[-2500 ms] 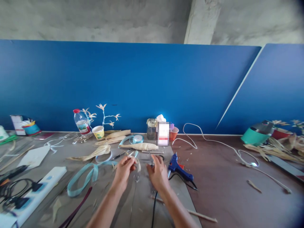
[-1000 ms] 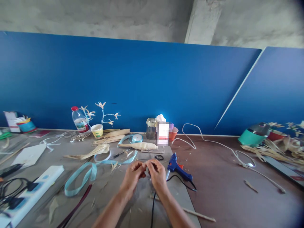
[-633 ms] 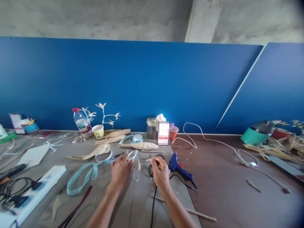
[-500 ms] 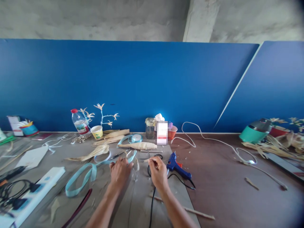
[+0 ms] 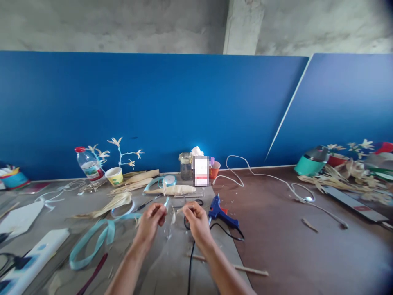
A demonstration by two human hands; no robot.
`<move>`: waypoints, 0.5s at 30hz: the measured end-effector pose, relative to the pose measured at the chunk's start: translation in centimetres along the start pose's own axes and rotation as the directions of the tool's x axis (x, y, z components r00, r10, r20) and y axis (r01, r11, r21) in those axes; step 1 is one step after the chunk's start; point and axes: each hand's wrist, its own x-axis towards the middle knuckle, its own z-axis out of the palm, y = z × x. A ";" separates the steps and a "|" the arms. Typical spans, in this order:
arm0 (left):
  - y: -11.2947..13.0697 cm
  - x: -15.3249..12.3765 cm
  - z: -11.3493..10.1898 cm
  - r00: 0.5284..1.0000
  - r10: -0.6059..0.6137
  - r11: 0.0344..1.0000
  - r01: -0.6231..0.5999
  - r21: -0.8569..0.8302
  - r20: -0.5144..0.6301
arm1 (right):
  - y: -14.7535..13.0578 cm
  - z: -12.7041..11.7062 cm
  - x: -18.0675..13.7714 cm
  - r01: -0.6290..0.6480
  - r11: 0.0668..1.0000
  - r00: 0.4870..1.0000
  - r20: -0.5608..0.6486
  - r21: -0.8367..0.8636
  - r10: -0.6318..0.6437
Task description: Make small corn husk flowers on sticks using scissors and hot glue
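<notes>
Blue strip (image 5: 166, 201) in left hand (image 5: 150, 220)

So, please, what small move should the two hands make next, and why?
Probably bring the right hand slowly toward the left hand: the right appears to pinch a small pale piece, the left seems to pinch a light blue ribbon end, and a gap separates them.

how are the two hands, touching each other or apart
Apart. The head view shows grey tabletop in the gap between the left hand and right hand.
</notes>
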 end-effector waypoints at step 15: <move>-0.9 -2.1 3.0 0.905 -0.077 0.930 0.216 -0.298 0.418 | -0.6 -0.1 -0.1 -0.037 0.983 0.994 0.112 0.182 0.017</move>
